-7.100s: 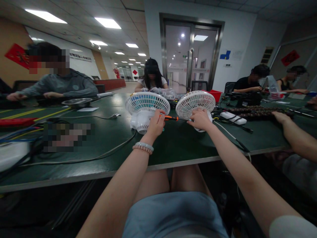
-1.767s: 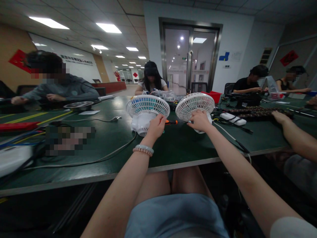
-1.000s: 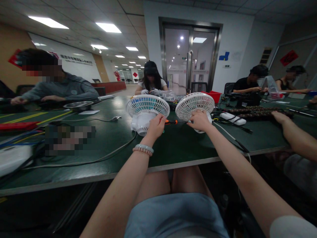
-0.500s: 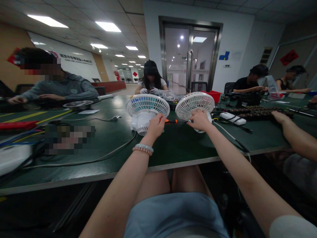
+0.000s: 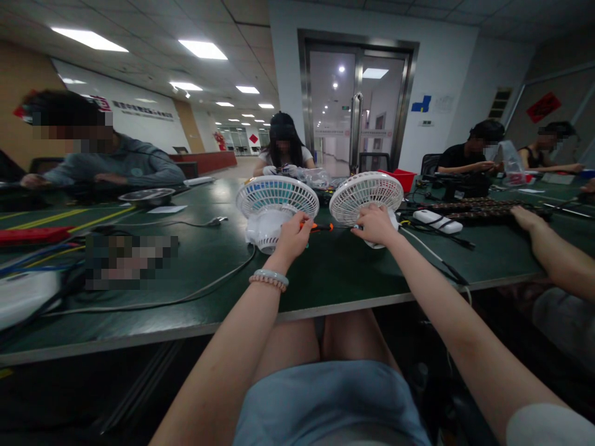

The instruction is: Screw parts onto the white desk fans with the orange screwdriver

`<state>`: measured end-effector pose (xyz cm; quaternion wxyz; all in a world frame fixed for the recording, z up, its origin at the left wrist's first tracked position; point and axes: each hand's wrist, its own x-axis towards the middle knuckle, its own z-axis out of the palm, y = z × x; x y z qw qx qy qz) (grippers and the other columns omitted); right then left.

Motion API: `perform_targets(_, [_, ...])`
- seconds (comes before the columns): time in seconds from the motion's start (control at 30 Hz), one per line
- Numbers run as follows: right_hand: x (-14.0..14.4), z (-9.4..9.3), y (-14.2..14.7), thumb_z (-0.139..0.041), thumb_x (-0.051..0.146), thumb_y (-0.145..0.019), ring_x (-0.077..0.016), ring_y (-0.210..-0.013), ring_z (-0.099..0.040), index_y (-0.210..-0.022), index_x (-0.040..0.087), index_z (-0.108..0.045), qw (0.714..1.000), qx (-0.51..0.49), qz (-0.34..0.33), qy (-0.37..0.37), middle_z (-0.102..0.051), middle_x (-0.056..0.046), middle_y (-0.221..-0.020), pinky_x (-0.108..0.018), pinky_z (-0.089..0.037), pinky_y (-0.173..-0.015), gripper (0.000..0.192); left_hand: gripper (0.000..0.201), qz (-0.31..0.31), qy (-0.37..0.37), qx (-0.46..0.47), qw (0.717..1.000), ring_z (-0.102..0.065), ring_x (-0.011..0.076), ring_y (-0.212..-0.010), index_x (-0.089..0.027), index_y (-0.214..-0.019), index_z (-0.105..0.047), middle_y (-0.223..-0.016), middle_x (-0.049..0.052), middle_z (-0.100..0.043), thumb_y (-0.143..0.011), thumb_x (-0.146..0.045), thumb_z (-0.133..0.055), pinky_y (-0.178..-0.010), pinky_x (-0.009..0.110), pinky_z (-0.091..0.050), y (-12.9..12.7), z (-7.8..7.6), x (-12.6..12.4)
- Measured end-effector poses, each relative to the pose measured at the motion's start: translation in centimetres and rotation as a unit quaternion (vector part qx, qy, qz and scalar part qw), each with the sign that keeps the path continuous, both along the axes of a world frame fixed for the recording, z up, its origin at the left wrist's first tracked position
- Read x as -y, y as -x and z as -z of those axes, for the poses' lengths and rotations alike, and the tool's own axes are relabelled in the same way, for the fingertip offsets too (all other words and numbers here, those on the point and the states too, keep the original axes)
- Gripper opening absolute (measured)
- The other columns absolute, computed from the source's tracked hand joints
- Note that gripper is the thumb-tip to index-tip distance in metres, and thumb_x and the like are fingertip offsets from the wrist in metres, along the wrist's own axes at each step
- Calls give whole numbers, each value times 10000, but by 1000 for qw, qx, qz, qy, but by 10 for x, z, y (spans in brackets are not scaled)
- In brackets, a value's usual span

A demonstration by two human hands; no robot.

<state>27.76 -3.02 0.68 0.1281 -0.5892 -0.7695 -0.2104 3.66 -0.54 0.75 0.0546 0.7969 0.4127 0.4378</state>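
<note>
Screwdriver (image 5: 320, 227), orange handle, sits gripped in our left hand (image 5: 292, 237); its tip hides behind our right hand (image 5: 374, 224), which clasps the round white fan (image 5: 365, 197).

The screwdriver (image 5: 320, 227) handle sits hidden inside the left hand (image 5: 292, 236), its tip too small to trace beneath the right hand (image 5: 374, 224) fingers.
</note>
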Motion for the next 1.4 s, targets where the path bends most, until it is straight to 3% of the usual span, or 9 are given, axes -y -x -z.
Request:
perform_targets(0.27, [1,0,0,-417,480,-837,-283,-1034,-401,-906,215,-703,1000,4,3,-4,-591,-101,-1040,-436,-255,-842,396,222,57,47,59,995,-482,98,-487,-180,-946,-486,-658,-32,-530,-770,-278,-394,-532,250,-405,-1,4,0])
perform_targets(0.73, [1,0,0,-397,490,-841,-292,-1039,-399,-905,215,-705,1000,5,1,-10,-590,-102,-1041,-441,-255,-838,417,199,15,14,44,999,-538,167,-760,-182,-899,-517,-825,28,-589,-741,-242,-412,-683,303,-445,-4,-2,6])
perform_targets(1.4, [1,0,0,-429,472,-835,-288,-1043,-400,-908,219,-703,1000,3,2,-4,-590,-97,-1056,-438,-259,-843,380,180,1,16,38,999,-526,177,-763,-186,-888,-522,-783,25,-580,-748,-244,-424,-688,309,-434,-4,-4,8])
